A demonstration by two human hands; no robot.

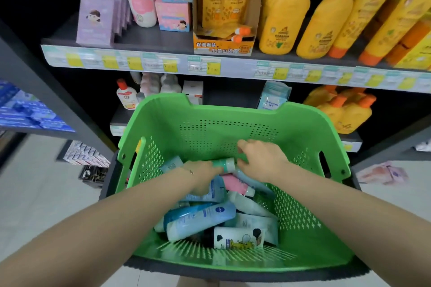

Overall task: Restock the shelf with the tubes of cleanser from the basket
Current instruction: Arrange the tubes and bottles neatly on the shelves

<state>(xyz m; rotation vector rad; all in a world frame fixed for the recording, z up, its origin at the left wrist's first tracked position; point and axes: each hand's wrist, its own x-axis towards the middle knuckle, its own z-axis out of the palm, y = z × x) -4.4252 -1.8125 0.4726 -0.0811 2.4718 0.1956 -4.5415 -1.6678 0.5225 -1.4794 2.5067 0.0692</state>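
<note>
Reaching into the green basket [303, 123]
Our right hand [262, 161] curled round a teal-capped tube [225, 163]; our left hand [204, 173] met its teal end, hold unclear. Other tubes [200, 216] lay just beneath both hands.

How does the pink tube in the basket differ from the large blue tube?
The pink tube is plain pink and partly buried; the blue tube is pale blue with a dark round logo and lies on top. The blue tube looks longer than the pink one. Both lie sideways in the green basket.
</note>
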